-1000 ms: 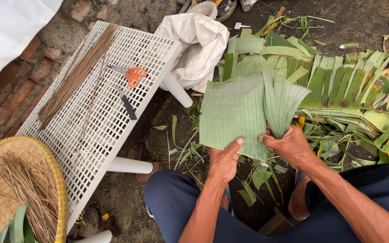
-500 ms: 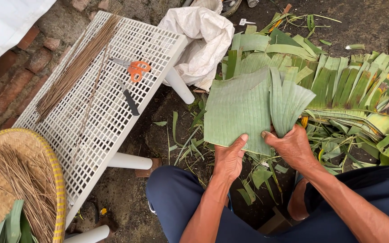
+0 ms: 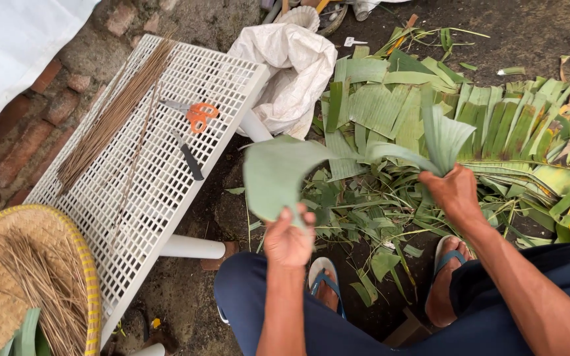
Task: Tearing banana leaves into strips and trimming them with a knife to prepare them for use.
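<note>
Basket (image 3: pixel 8 264), woven w/ yellow rim, sits left of the white slatted bench (image 3: pixel 159 191), thin sticks in it. On bench: stick bundle (image 3: pixel 110 115), orange-handled scissors (image 3: pixel 196 113), dark knife (image 3: pixel 188 155). White sack (image 3: pixel 291 72) just right of bench, at its far end. Left hand (image 3: pixel 289 237), right of bench, fingers clamped on lower edge of banana leaf piece (image 3: pixel 275 175). Right hand (image 3: pixel 455 192) pinches leaf strips (image 3: pixel 440 135), fingers together. Leaf pile (image 3: pixel 496 118) on ground beyond, well right of bench.

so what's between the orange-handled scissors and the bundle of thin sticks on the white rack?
Head view: only bare rack grid, crossed by one loose stick, separates the scissors from the stick bundle.
</note>
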